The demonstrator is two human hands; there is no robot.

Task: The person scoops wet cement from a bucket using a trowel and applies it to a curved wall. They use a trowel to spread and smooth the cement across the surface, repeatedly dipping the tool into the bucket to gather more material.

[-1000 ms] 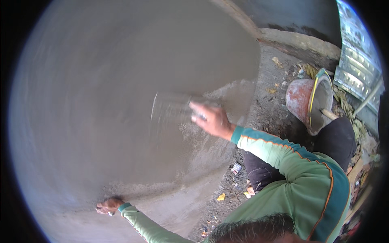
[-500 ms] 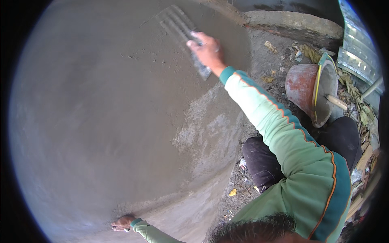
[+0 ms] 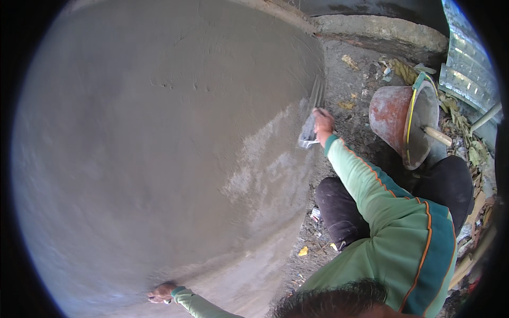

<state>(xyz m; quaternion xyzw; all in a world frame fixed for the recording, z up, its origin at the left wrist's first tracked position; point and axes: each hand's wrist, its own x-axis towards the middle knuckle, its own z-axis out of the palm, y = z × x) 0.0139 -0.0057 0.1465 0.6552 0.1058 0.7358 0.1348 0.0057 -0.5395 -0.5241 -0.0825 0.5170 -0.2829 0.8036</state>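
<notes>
My right hand (image 3: pixel 323 125) is closed round a plastering trowel (image 3: pixel 308 131), a long flat rectangular blade lying against the wall near its right edge. The grey plastered wall (image 3: pixel 148 148) fills the left and middle of the view; it is smooth over most of its face, with a paler, rougher patch right of the middle. Low on the left, my left hand (image 3: pixel 161 292) rests against the wall's lower part with its fingers reaching out. No tool shows in it, and a small pale spot sits by its fingers.
A worn reddish bucket (image 3: pixel 391 112) lies tipped on its side at the right, a wooden handle (image 3: pixel 438 136) sticking out. Beyond it stand corrugated sheets (image 3: pixel 469 69). A concrete ledge (image 3: pixel 382 31) crosses the top right. Debris and leaves litter the ground by my knees (image 3: pixel 339 212).
My right hand has brought the trowel down and to the right, from the upper middle of the wall to its right edge. The blade now stands more upright. My left hand has barely moved.
</notes>
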